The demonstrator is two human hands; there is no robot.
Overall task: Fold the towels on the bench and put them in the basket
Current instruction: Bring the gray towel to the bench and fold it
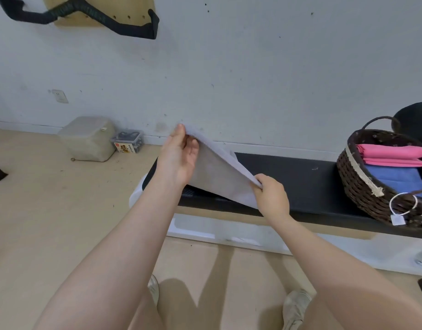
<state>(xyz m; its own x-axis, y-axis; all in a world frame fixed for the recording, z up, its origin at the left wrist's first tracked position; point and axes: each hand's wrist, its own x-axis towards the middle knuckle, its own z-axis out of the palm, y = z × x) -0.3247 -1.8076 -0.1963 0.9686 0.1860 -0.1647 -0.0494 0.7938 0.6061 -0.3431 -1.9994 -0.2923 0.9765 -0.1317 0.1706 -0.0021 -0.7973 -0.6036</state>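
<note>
The worktop (307,184) was a long, low, black padded bench on a white base, set along a scuffed pale wall (252,79) over a light wooden floor (50,210). A pegboard (124,10) hung high on the wall with a black strap (131,27) draped across it, and a socket (60,96) sat lower down.

On the floor by the skirting stood a cloudy plastic tub (88,139) and, just beside it, a small clear box (127,141) with dark contents and a printed label.

At the worktop's right end sat a dark wicker basket (362,186) with a pale trim and a hanging ring tag (402,206) — inside lay a folded pink towel (393,154) on top of a blue one (393,178).

A grey towel (219,177) was held above the worktop's left end, its lower edge hanging down near the padding. The left hand (181,158) pinched the raised far corner between thumb and fingers; the right hand (271,198) gripped the near corner with curled fingers — the folded edge ran taut between them. Both forearms crossed the foreground, hiding part of the worktop's front and the floor.
</note>
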